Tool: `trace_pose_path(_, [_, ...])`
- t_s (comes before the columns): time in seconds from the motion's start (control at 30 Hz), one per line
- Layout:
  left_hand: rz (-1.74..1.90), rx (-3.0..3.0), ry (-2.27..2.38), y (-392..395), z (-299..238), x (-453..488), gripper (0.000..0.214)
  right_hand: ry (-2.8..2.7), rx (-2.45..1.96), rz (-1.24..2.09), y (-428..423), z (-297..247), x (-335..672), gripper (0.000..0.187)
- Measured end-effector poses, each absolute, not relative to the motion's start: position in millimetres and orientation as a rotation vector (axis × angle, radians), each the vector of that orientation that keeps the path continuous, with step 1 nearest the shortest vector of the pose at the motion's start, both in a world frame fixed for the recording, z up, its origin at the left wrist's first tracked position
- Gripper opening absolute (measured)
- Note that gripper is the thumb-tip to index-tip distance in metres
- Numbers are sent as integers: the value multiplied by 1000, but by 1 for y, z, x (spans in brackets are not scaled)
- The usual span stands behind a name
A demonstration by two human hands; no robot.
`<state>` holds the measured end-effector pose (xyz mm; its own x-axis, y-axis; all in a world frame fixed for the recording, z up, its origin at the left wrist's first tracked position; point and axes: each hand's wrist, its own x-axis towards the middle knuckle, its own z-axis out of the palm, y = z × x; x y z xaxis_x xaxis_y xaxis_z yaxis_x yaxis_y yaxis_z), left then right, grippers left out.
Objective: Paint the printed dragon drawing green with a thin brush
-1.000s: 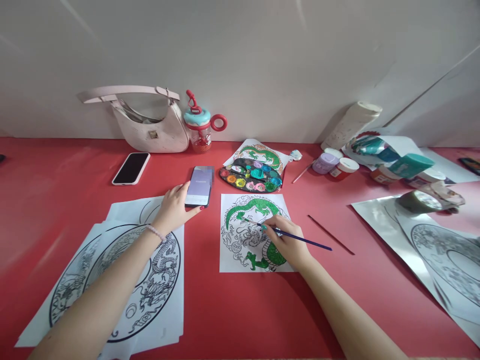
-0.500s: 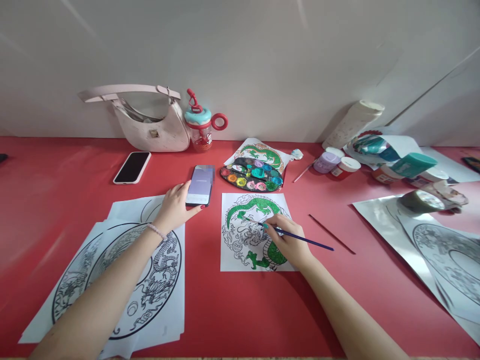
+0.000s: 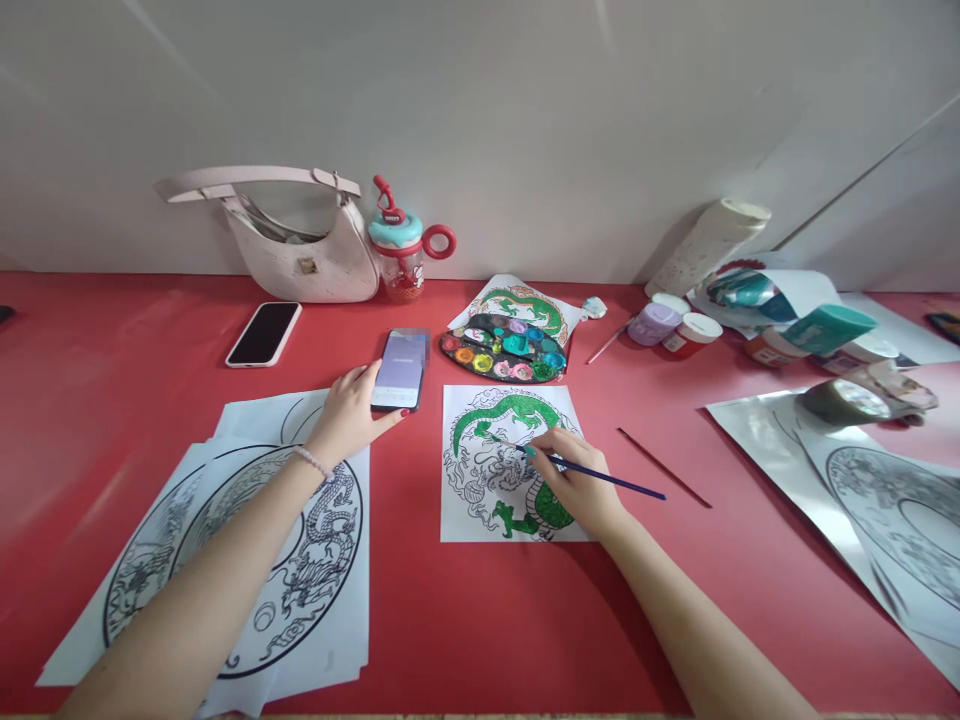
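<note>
My right hand (image 3: 574, 485) is closed in a pinch on a thin blue paintbrush (image 3: 600, 477). The brush tip rests on a small dragon drawing (image 3: 504, 463), partly painted green, in the middle of the red table (image 3: 480, 620). My left hand (image 3: 346, 417) lies at the left edge of a lit phone (image 3: 400, 371), thumb and fingers on its side. Just beyond the drawing sits an oval paint palette (image 3: 501, 354) with several colour wells.
Large dragon line prints (image 3: 247, 560) lie under my left forearm. A dark phone (image 3: 264, 334), a pale handbag (image 3: 300, 245) and a red-handled bottle (image 3: 401, 250) stand at the back. Paint jars (image 3: 671, 328), a spare brush (image 3: 662, 467) and silver sheets (image 3: 862, 480) occupy the right.
Almost nothing has changed: both hands stay where they were, and the brush tip has shifted only slightly on the drawing.
</note>
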<state>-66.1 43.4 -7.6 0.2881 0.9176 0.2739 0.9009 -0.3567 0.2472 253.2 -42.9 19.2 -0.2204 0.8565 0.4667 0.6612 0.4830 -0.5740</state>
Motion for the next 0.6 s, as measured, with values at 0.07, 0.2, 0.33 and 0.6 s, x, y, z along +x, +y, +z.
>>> trace_pose_path(0.07, [583,2487,1754,43,-8,-66,82,-1960,-1250,322,-43,19,253,16])
trace_pose_path(0.2, [577,2488,1762,43,-8,-66,82,-1970,-1262,308,-42,19,254,17])
trace_pose_path(0.33, [586,2490,1757,43,-8,-66,81,-1978,-1241,289,-42,19,254,17])
trace_pose_path(0.6, [586,2480,1744,44,-8,-66,82,-1976,-1236,286,-42,19,254,16])
